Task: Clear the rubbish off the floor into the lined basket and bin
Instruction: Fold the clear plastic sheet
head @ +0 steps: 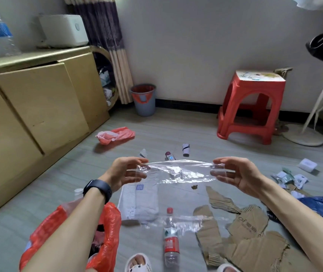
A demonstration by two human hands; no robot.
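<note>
One clear plastic bag [176, 173] is stretched flat btwn both hands, up off the floor at mid-frame. Left hand [126, 171] pinches its left edge w/ thumb and fingers, palm turned inward, a black watch [97, 190] on the wrist. Right hand [237, 173] pinches the right edge the same way, fingers curled under. Both forearms reach fwd, roughly level, well apart.

Below the hands: one water bottle [170, 237] w/ red cap lying on the floor, one grey mailer pouch [139, 203] beside it, several torn cardboard pieces [249, 240] under the right forearm. Under the left forearm, one red bag [109, 228], open; a blue bag [321, 210] sits just past the right forearm.

Beyond the hands: one small bottle [169, 156], one rolled white item [186, 149], one paper scrap [143, 153], a second red bag [115, 135] further left. Right of the right hand: one white box [307, 165] and a few crumpled wrappers [290, 177].

Far beyond: one grey bin [144, 100] w/ red liner by the wall, one red stool [251, 107] to its right.
</note>
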